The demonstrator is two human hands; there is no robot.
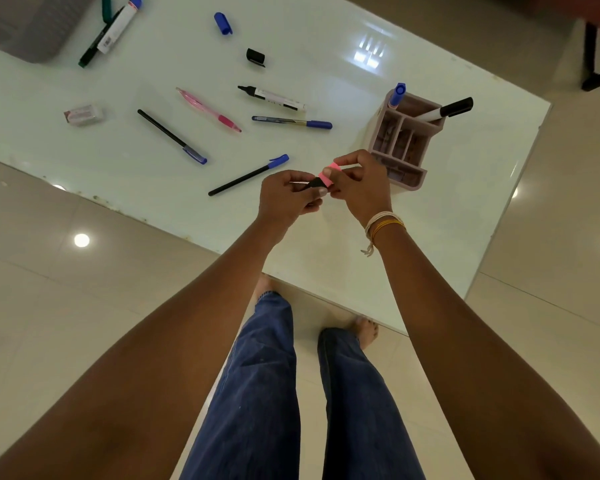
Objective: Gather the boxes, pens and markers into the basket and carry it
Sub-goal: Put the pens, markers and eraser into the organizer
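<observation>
Both hands meet over the near edge of the white table (326, 254). My left hand (286, 197) grips the black body of a pink highlighter (324, 178), and my right hand (361, 183) pinches its pink end. Several pens lie loose on the table: a black pen with a blue cap (246, 175), another black pen (170, 136), a pink pen (208, 109), a blue pen (291, 122) and an uncapped black marker (272, 97). A grey basket (25, 26) sits at the far left corner. A small box (84, 115) lies at the left.
A mauve desk organiser (404, 140) at the right holds a blue marker (396, 95) and a black-capped marker (445, 110). A loose blue cap (223, 23) and black cap (255, 57) lie farther back. Two markers (113, 27) lie beside the basket. Tiled floor surrounds the table.
</observation>
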